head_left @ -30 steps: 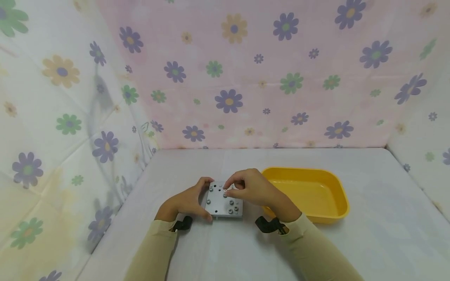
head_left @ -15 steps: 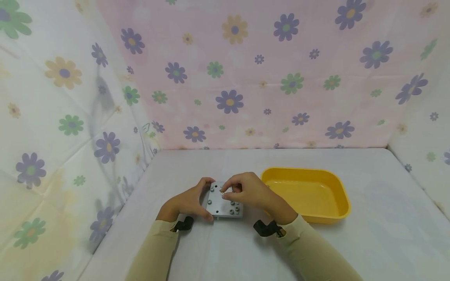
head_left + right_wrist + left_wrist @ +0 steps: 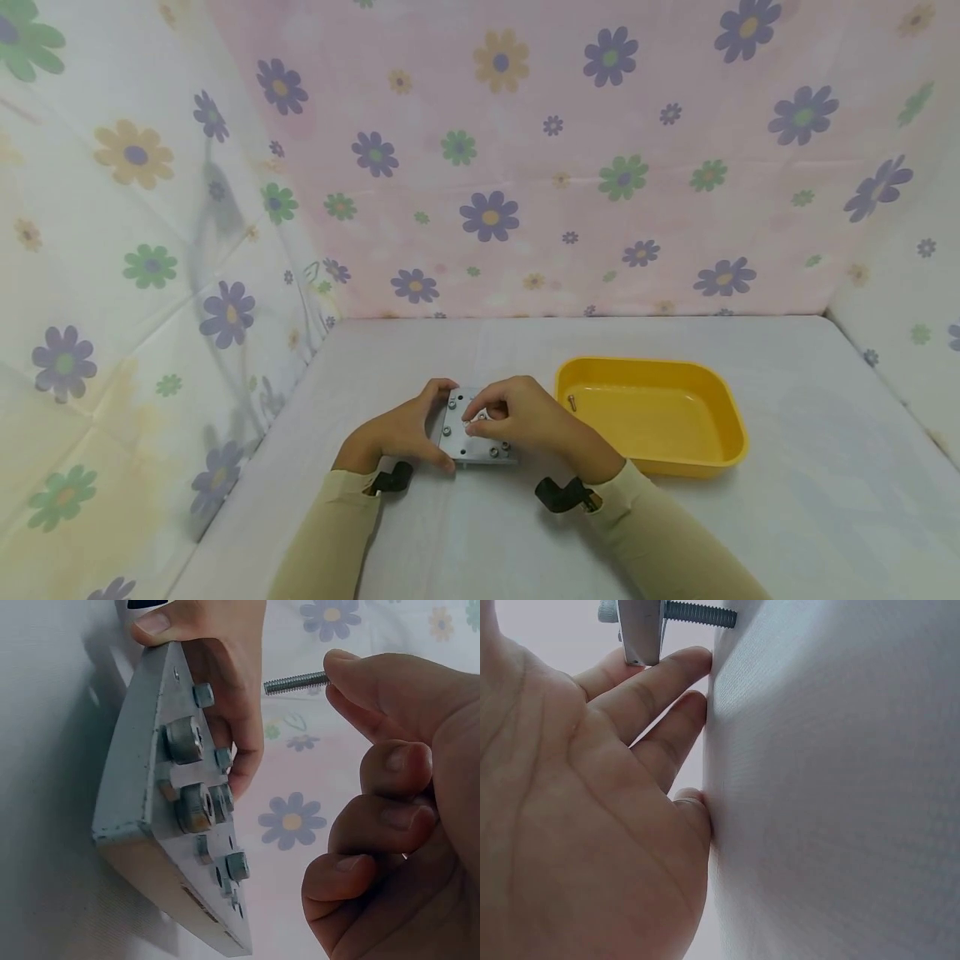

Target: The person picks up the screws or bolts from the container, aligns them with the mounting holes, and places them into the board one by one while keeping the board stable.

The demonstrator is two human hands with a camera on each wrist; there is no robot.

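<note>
A silver metal plate point(image 3: 474, 448) with several socket-head screws standing in its holes is on the table. My left hand point(image 3: 397, 429) grips it from the left, thumb at the near edge and fingers at the far corner. In the left wrist view a threaded shank point(image 3: 701, 613) sticks out beneath the plate. Over the plate, my right hand point(image 3: 525, 421) pinches a screw point(image 3: 296, 682) between thumb and forefinger. Its threaded end points toward the plate's upper face, apart from it in the right wrist view; the fingers hide its head. The other right fingers are curled in.
To the right of the plate stands a yellow tray point(image 3: 731, 417), with a loose screw point(image 3: 572, 403) near its left wall. White cloth point(image 3: 465, 533) covers the table. Flower-printed fabric point(image 3: 487, 250) hangs at the back and sides.
My right hand has moved left and nearer to me over the plate, carrying the pinched screw. The loose screw in the tray has come into view. The left hand keeps its hold.
</note>
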